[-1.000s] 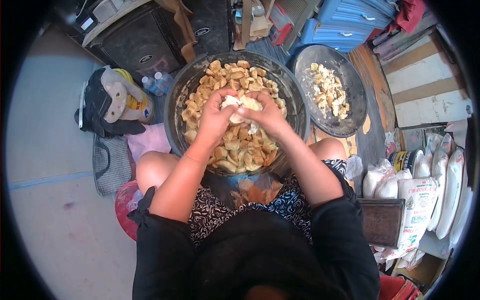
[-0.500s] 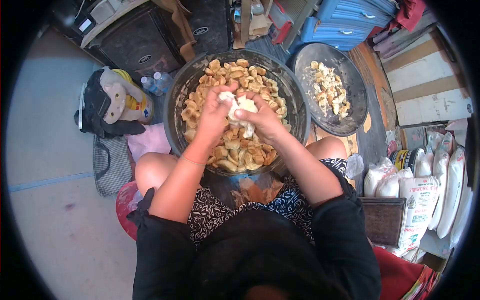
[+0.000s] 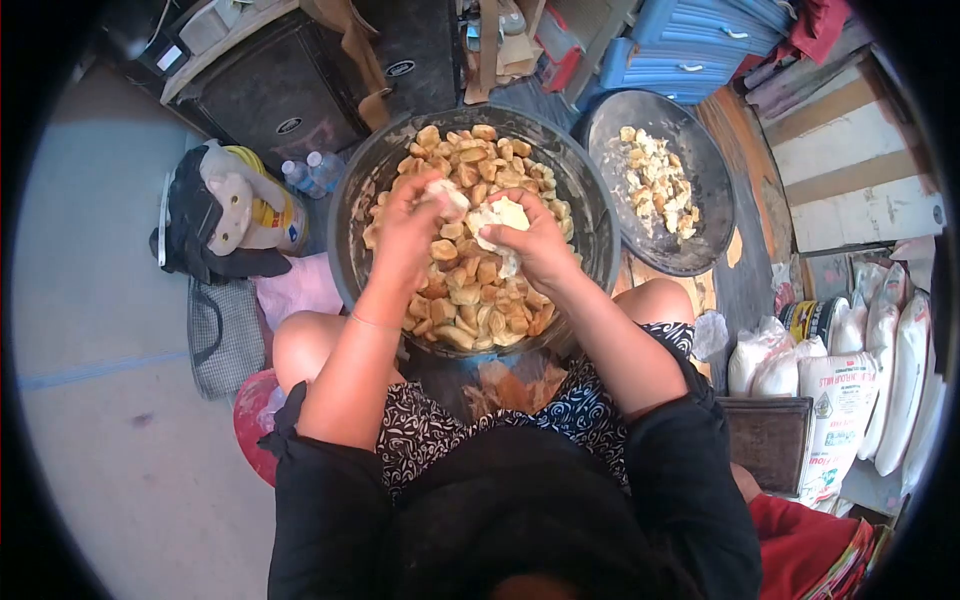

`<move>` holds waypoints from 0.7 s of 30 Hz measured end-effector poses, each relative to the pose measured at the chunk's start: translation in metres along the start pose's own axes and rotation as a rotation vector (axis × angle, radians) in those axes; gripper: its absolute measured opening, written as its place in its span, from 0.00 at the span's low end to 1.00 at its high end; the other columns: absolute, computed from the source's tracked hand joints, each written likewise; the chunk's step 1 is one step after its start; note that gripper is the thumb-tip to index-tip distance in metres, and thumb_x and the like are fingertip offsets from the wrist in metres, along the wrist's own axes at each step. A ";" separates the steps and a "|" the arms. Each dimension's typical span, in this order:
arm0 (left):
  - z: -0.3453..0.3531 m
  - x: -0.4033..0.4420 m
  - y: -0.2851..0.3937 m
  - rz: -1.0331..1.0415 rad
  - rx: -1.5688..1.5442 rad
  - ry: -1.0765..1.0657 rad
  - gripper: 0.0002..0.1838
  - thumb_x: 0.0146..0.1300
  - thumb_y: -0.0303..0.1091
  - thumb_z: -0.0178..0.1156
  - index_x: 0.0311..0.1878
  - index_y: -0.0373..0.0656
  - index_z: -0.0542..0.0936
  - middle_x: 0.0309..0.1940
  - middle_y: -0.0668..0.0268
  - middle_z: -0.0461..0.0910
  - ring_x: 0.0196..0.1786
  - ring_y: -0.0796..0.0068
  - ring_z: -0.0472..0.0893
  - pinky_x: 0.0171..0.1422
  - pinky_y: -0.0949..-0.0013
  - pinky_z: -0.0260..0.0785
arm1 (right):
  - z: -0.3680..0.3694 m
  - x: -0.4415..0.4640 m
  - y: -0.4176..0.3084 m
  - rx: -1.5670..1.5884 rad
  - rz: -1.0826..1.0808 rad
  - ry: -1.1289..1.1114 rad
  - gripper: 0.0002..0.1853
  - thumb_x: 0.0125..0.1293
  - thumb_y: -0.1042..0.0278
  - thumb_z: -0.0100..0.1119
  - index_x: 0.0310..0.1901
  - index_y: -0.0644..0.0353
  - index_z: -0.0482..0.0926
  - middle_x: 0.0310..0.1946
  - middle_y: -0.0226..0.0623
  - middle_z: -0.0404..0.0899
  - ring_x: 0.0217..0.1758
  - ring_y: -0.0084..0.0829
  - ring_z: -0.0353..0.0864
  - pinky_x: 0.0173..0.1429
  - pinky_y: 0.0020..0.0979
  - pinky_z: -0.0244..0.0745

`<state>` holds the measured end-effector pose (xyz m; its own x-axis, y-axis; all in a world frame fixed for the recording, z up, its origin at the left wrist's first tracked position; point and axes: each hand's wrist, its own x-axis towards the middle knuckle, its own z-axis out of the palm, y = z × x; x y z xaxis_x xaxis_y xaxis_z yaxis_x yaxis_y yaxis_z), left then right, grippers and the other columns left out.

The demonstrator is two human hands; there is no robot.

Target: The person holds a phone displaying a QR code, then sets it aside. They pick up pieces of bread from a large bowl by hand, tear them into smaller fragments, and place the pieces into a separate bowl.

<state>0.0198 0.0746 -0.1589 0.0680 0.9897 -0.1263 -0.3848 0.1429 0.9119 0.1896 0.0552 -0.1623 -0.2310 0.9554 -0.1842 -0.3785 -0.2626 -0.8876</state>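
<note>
My left hand (image 3: 408,235) is closed on a small white torn piece of bread (image 3: 449,194). My right hand (image 3: 538,240) grips a larger pale bread chunk (image 3: 509,214), its fingers around the far side and thumb on top. The two hands are slightly apart above a large dark basin (image 3: 594,190) between the knees. Many browned bread pieces (image 3: 470,275) fill this basin below the hands.
At the right stands a second dark basin (image 3: 705,150) with torn bread pieces (image 3: 658,185). Plastic bottles (image 3: 310,172) and a cat-patterned bag (image 3: 232,195) sit at left. Flour sacks (image 3: 840,410) stand at right, blue drawers (image 3: 680,60) behind, black cabinets (image 3: 285,105) farther left.
My hands have drawn apart, the left moving leftward and the right slightly rightward. The white bread between them is now in separate pieces, one in each hand.
</note>
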 end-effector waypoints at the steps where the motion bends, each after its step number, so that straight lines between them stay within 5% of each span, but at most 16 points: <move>1: 0.005 -0.006 -0.002 -0.091 0.033 -0.078 0.21 0.58 0.24 0.56 0.55 0.38 0.67 0.44 0.64 0.73 0.45 0.75 0.75 0.51 0.71 0.68 | -0.001 0.002 0.003 0.036 -0.013 0.015 0.21 0.50 0.81 0.62 0.46 0.58 0.70 0.37 0.30 0.75 0.41 0.22 0.76 0.45 0.23 0.73; 6: 0.008 -0.007 -0.013 0.047 0.213 -0.097 0.24 0.52 0.18 0.59 0.54 0.39 0.68 0.42 0.65 0.74 0.44 0.75 0.75 0.51 0.71 0.69 | -0.006 0.004 0.010 0.036 -0.044 0.012 0.19 0.49 0.83 0.60 0.44 0.60 0.71 0.37 0.32 0.74 0.39 0.23 0.76 0.44 0.24 0.73; 8: 0.003 -0.002 -0.010 -0.015 -0.098 -0.062 0.24 0.52 0.17 0.58 0.53 0.40 0.68 0.43 0.64 0.74 0.44 0.75 0.76 0.51 0.71 0.70 | -0.009 0.005 0.002 0.073 -0.038 -0.025 0.19 0.49 0.83 0.59 0.44 0.61 0.71 0.37 0.32 0.74 0.39 0.23 0.76 0.44 0.24 0.74; 12: 0.002 0.002 0.001 0.007 -0.131 0.043 0.19 0.56 0.18 0.56 0.52 0.39 0.69 0.44 0.64 0.74 0.46 0.74 0.76 0.50 0.71 0.70 | -0.009 0.007 -0.010 0.219 -0.010 0.054 0.23 0.50 0.79 0.63 0.49 0.61 0.67 0.37 0.35 0.74 0.37 0.27 0.78 0.40 0.28 0.80; 16: 0.019 -0.015 -0.017 -0.172 -0.001 -0.029 0.18 0.65 0.30 0.52 0.58 0.38 0.68 0.50 0.63 0.72 0.51 0.76 0.72 0.55 0.69 0.68 | 0.000 0.004 0.006 0.024 -0.010 0.070 0.31 0.48 0.77 0.68 0.53 0.59 0.64 0.39 0.34 0.74 0.39 0.28 0.77 0.39 0.28 0.79; 21: 0.022 -0.030 -0.022 -0.344 -0.156 -0.243 0.24 0.67 0.36 0.48 0.64 0.35 0.61 0.55 0.60 0.69 0.55 0.70 0.71 0.59 0.66 0.65 | -0.031 0.012 0.017 -0.237 -0.016 0.037 0.18 0.47 0.80 0.63 0.43 0.61 0.74 0.37 0.34 0.79 0.39 0.24 0.78 0.39 0.25 0.75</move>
<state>0.0462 0.0413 -0.1666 0.4235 0.8548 -0.2998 -0.4350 0.4822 0.7604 0.2085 0.0662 -0.1926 -0.1916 0.9647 -0.1805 -0.1598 -0.2121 -0.9641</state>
